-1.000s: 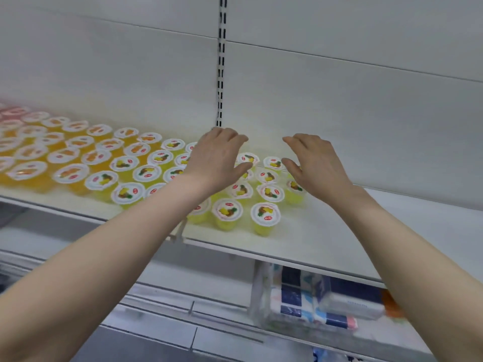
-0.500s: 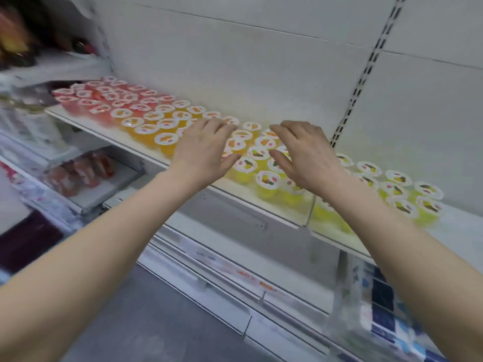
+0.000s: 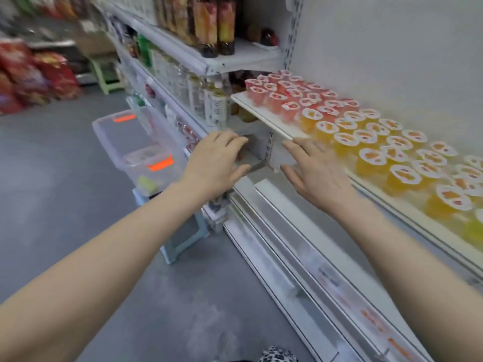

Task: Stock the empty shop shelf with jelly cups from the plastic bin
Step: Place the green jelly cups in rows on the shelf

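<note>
Hovering just apart near the shelf's (image 3: 264,111) left end, the left grip (image 3: 217,158) and right grip (image 3: 313,171) are loosely spread, holding nothing. Red, orange and yellow jelly cups (image 3: 366,137) line the shelf. The clear plastic bin (image 3: 119,152) sits on a stool (image 3: 183,241) at left.

The shelf (image 3: 264,112) is white. On it the jelly cups (image 3: 366,142) run in bands: pinkish red at upper centre, orange at mid right, yellow at the far right edge. Their lids (image 3: 402,173) are white with a fruit print. The plastic bin (image 3: 125,142), centre left, is clear with bright orange tabs (image 3: 160,164). The floor (image 3: 52,178) is grey, the stool (image 3: 183,239) below the bin pale blue, and the bags (image 3: 34,71) at upper left red.
</note>
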